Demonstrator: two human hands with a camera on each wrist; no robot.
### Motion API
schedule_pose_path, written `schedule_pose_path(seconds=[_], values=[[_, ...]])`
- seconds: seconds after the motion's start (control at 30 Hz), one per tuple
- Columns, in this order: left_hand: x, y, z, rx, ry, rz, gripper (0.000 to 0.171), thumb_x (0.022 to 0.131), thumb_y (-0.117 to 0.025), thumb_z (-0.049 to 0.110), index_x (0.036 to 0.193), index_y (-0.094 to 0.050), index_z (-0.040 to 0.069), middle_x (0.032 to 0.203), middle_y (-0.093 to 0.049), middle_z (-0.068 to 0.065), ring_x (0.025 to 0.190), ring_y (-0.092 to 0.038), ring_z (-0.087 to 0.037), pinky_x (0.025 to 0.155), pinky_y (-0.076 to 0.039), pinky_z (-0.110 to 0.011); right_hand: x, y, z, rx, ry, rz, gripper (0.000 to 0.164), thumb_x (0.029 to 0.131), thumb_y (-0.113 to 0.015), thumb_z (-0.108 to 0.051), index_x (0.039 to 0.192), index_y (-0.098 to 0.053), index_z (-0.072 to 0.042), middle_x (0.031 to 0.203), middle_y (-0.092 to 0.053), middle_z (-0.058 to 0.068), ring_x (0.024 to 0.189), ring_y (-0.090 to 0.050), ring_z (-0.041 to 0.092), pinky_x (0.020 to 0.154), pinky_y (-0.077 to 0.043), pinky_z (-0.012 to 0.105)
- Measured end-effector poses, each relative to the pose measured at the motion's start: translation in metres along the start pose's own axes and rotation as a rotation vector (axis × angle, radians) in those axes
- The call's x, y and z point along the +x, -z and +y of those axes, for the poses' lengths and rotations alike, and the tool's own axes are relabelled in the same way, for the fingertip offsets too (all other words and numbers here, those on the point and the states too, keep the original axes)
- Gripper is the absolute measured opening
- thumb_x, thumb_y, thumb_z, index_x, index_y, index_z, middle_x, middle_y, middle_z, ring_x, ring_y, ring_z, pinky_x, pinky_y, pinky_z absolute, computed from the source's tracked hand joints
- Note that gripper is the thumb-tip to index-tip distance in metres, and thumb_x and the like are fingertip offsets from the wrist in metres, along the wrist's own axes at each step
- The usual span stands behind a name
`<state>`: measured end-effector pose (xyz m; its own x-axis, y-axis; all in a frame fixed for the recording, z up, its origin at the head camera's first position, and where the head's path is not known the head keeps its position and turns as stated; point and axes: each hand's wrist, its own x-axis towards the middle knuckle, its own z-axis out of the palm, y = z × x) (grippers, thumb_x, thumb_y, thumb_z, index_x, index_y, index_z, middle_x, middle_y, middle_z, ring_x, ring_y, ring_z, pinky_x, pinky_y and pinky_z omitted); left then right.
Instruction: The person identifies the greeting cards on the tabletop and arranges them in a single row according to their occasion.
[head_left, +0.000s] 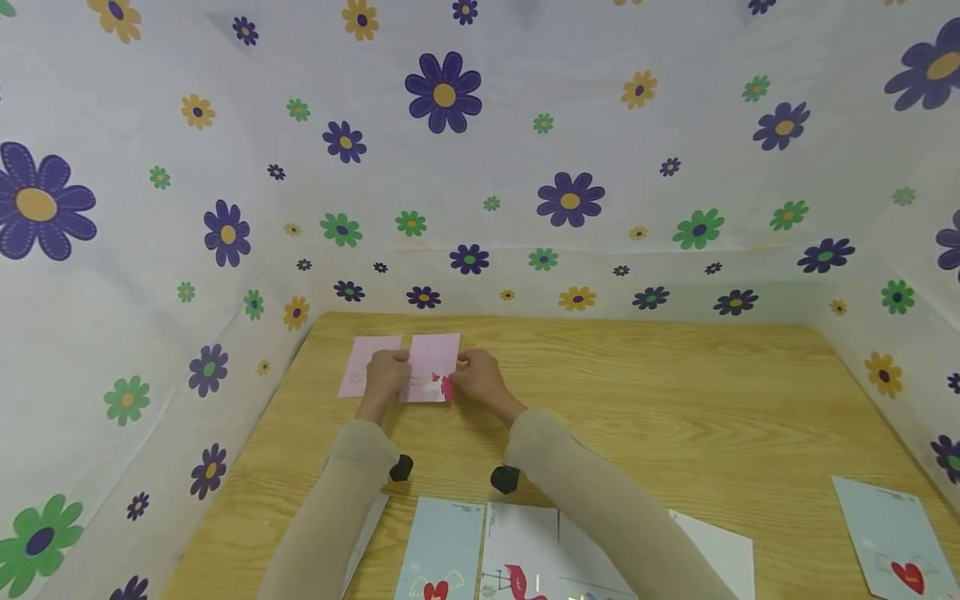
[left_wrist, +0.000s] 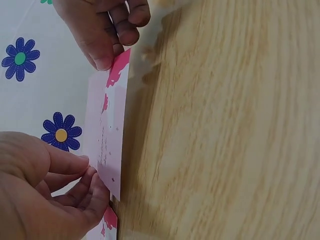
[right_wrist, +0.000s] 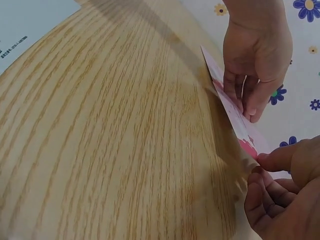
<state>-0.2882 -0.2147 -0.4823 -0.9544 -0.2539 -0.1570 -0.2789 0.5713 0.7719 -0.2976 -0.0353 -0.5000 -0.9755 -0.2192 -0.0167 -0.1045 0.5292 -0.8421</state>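
Observation:
Near the far left of the table, a pink card [head_left: 432, 362] with a white and deep-pink picture in its lower right corner is held between both hands. My left hand [head_left: 386, 377] pinches its left edge between thumb and fingers. At the opposite edge my right hand [head_left: 483, 379] pinches the card near the deep-pink corner, as the right wrist view shows with the thumb [right_wrist: 275, 159] on top. The held card [left_wrist: 112, 145] appears raised a little, with a shadow beneath. Another pink card [head_left: 367, 346] lies just to the left, partly hidden by my left hand.
Along the near side of the wooden table [head_left: 637, 400] lie a pale blue heart card [head_left: 442, 542], a white card with a red flamingo [head_left: 525, 533] and other white cards [head_left: 723, 546], partly under the sleeves. Another heart card [head_left: 892, 525] lies right. Flowered cloth [head_left: 495, 150] surrounds the table.

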Motion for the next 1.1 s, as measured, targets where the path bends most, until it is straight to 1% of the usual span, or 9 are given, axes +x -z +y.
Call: schedule_pose_path(seconds=[0.03,0.27,0.33,0.43,0.57,0.7,0.83,0.97,1.1], values=[[0.001,-0.001,-0.001,0.004,0.000,-0.002,0.040,0.095,-0.054,-0.002,0.133,-0.064,-0.007,0.139,-0.060,-0.025,0.135,-0.052,-0.040,0.111,-0.043,-0.047,0.004,-0.003,0.006,-0.012,0.022,0.003,0.038,0.087,-0.070,-0.002,0.122,-0.068,0.014,0.127,-0.067,0.026,0.081,-0.059,0.021,0.082,-0.058,0.035],[0.001,-0.001,-0.002,-0.001,-0.037,0.006,0.038,0.098,-0.054,-0.001,0.134,-0.061,-0.012,0.139,-0.058,-0.029,0.136,-0.050,-0.043,0.112,-0.042,-0.049,-0.001,0.001,-0.007,0.008,-0.017,-0.035,0.040,0.090,-0.069,0.001,0.127,-0.064,0.015,0.125,-0.066,0.028,0.057,-0.039,0.014,0.056,-0.039,0.026],[0.000,-0.001,-0.001,0.009,-0.038,0.000,0.038,0.098,-0.054,-0.001,0.134,-0.060,-0.012,0.139,-0.058,-0.029,0.135,-0.050,-0.043,0.112,-0.042,-0.049,-0.002,-0.001,-0.006,-0.017,-0.021,-0.028,0.040,0.090,-0.069,0.001,0.127,-0.064,0.015,0.128,-0.066,0.027,0.064,-0.045,0.016,0.060,-0.045,0.028],[-0.001,-0.001,-0.001,0.031,-0.042,-0.009,0.039,0.098,-0.054,0.000,0.134,-0.060,-0.012,0.139,-0.058,-0.029,0.134,-0.051,-0.044,0.111,-0.044,-0.049,-0.004,-0.003,-0.007,-0.049,-0.020,-0.014,0.038,0.090,-0.070,0.000,0.126,-0.065,0.014,0.128,-0.067,0.026,0.085,-0.058,0.023,0.083,-0.056,0.037],[-0.001,0.001,-0.001,0.056,-0.041,-0.010,0.038,0.098,-0.055,0.002,0.133,-0.060,-0.012,0.138,-0.059,-0.029,0.133,-0.053,-0.044,0.110,-0.045,-0.049,-0.004,-0.006,-0.006,-0.069,0.005,0.001,0.031,0.090,-0.070,0.001,0.118,-0.069,0.013,0.118,-0.071,0.023,0.093,-0.061,0.026,0.101,-0.053,0.046],[-0.001,0.002,0.000,0.073,-0.026,-0.011,0.037,0.100,-0.056,0.004,0.133,-0.061,-0.012,0.138,-0.059,-0.029,0.132,-0.054,-0.044,0.110,-0.044,-0.049,-0.004,-0.008,-0.006,-0.083,0.025,0.003,0.022,0.088,-0.070,0.001,0.108,-0.073,0.010,0.084,-0.069,0.012,0.068,-0.051,0.018,0.084,-0.055,0.037],[-0.002,0.002,0.001,0.058,-0.013,-0.011,0.038,0.100,-0.056,0.004,0.133,-0.061,-0.012,0.138,-0.059,-0.029,0.133,-0.053,-0.044,0.111,-0.044,-0.049,-0.004,-0.008,-0.007,-0.093,0.041,-0.001,0.006,0.088,-0.069,0.001,0.083,-0.068,0.004,0.062,-0.047,0.001,0.056,-0.040,0.013,0.060,-0.040,0.029],[-0.001,0.003,0.001,0.072,-0.023,-0.005,0.039,0.098,-0.055,0.005,0.132,-0.061,-0.014,0.138,-0.058,-0.031,0.129,-0.055,-0.044,0.109,-0.045,-0.050,-0.004,-0.009,-0.007,-0.099,0.050,-0.003,0.028,0.087,-0.067,0.002,0.065,-0.050,-0.007,0.059,-0.039,-0.003,0.054,-0.036,0.012,0.050,-0.030,0.025],[0.000,0.004,0.000,0.093,-0.043,0.001,0.031,0.096,-0.055,0.006,0.119,-0.068,-0.012,0.117,-0.068,-0.029,0.101,-0.063,-0.037,0.092,-0.053,-0.043,-0.003,-0.011,-0.008,-0.098,0.020,0.002,0.032,0.088,-0.067,0.002,0.064,-0.048,-0.009,0.058,-0.039,-0.002,0.053,-0.036,0.012,0.047,-0.028,0.025]])
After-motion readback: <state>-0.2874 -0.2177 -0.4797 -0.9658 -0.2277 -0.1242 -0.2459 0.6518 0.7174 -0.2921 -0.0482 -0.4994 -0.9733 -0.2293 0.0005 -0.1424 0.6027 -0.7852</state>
